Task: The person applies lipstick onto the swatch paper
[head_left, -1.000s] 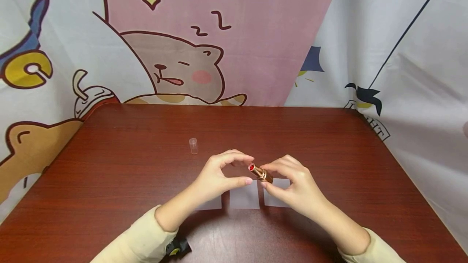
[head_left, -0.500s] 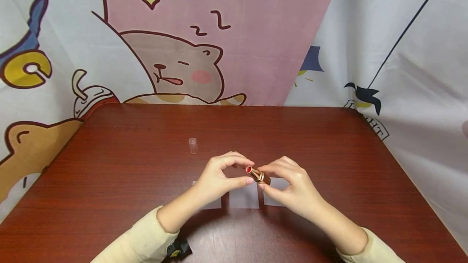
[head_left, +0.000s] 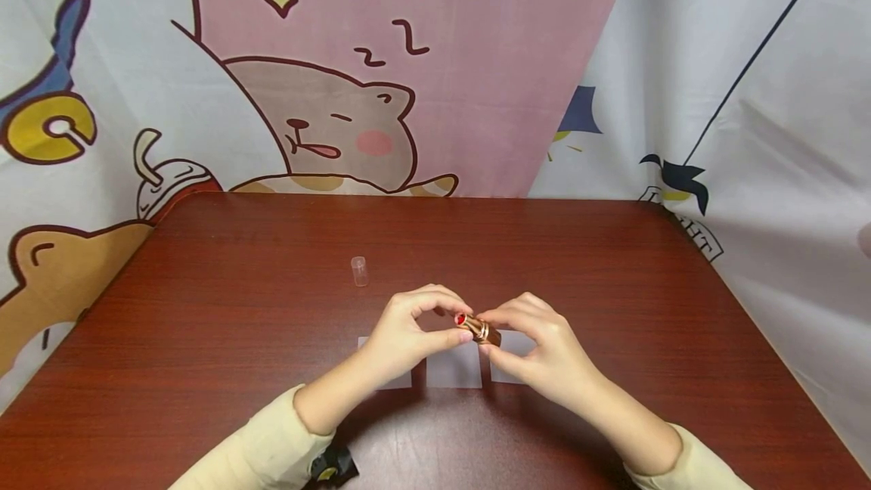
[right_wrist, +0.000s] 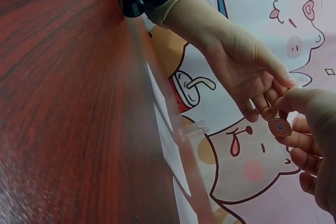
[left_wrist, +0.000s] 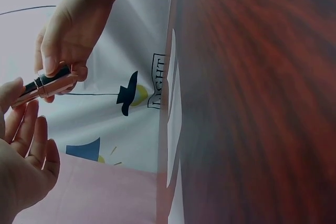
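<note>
A gold lipstick tube (head_left: pixel 486 331) with a red tip is held up over the table, tilted toward the left. The right hand (head_left: pixel 547 350) grips its base between thumb and fingers. At the upper end, thumb and index finger of the left hand (head_left: pixel 401 327) pinch the tube's sides, the red tip showing between them. In the left wrist view the lipstick (left_wrist: pixel 50 83) spans both hands, and the other left fingers are spread loosely below it. The right wrist view shows the flat end of the lipstick base (right_wrist: pixel 280 127). A clear cap (head_left: pixel 359 271) stands behind the left hand.
Three white paper pieces (head_left: pixel 452 369) lie in a row on the brown table (head_left: pixel 238 308) beneath the hands, partly covered by them. A printed curtain (head_left: pixel 490 59) hangs behind the table's far edge. A black device (head_left: pixel 333 467) sits by the left sleeve.
The right hand has moved slightly left, bringing the lipstick with it. Its red tip now lies between the left thumb and index finger. The cap and papers are unchanged.
</note>
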Demonstrator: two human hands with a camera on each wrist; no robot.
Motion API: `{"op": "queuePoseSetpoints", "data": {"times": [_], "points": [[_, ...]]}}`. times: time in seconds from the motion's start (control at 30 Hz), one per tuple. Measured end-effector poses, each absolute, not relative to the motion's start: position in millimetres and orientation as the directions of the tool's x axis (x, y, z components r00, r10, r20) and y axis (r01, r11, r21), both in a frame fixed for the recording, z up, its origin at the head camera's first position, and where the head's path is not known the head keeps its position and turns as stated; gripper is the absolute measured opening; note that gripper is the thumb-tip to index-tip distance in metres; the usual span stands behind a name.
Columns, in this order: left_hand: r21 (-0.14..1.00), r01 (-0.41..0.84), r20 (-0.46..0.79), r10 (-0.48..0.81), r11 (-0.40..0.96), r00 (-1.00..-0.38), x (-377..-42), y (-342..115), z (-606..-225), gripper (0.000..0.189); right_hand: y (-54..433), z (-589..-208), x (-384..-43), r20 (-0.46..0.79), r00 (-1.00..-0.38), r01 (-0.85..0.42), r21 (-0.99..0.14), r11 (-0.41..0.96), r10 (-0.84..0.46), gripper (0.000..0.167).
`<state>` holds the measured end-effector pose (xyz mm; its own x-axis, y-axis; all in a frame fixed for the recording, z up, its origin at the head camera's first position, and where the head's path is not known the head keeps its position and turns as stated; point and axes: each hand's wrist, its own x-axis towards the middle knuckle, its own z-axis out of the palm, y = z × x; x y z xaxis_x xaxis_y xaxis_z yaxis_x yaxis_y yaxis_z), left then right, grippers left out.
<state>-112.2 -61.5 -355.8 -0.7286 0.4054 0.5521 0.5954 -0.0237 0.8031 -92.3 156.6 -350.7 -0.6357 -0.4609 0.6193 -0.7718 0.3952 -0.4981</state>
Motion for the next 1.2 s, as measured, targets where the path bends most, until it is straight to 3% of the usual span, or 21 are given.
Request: {"op": "queuePoseSetpoints", "data": {"times": [0.67, 1.2], "points": [[0.785, 0.618, 0.584, 0.377, -0.039, -0.718, -109.7, -62.9, -351.3, 0.02, 155.4, -352.7, -91.5, 0.625, -0.632, -0.775, -0.522, 0.356, -0.458, 0.037], [0.761, 0.647, 0.615, 0.376, -0.053, -0.693, -109.6, -64.8, -349.2, 0.018, 153.8, -355.1, -93.7, 0.656, -0.579, -0.815, -0.483, 0.32, -0.484, 0.036]]}}
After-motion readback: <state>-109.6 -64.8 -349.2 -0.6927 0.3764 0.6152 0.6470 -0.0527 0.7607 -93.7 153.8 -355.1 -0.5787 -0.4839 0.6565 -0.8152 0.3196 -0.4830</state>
